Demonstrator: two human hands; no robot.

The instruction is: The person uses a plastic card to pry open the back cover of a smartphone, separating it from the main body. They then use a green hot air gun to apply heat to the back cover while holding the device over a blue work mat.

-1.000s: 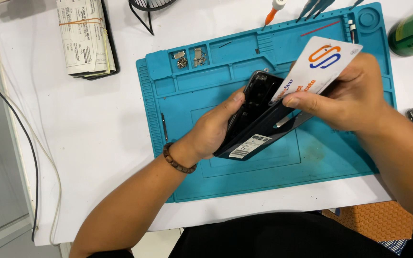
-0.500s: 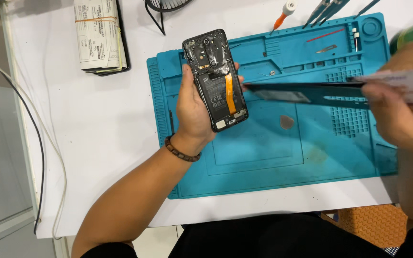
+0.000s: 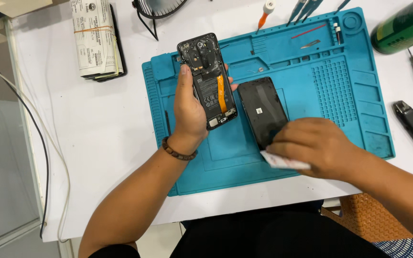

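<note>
Now your left hand [image 3: 190, 112] grips the opened phone [image 3: 208, 81] above the teal repair mat [image 3: 340, 110], its exposed battery and orange ribbon cable facing up, long axis running roughly 12 to 6 o'clock, camera end at 12. Your right hand [image 3: 319, 145] is closed on a white card [image 3: 283, 161] while its fingers press the removed black back cover [image 3: 263, 112], which lies flat on the mat at 3 o'clock of the phone, leaning towards 11. Best hold the phone by its edges, thumb off the ribbon, and keep the cover flat on the mat.
</note>
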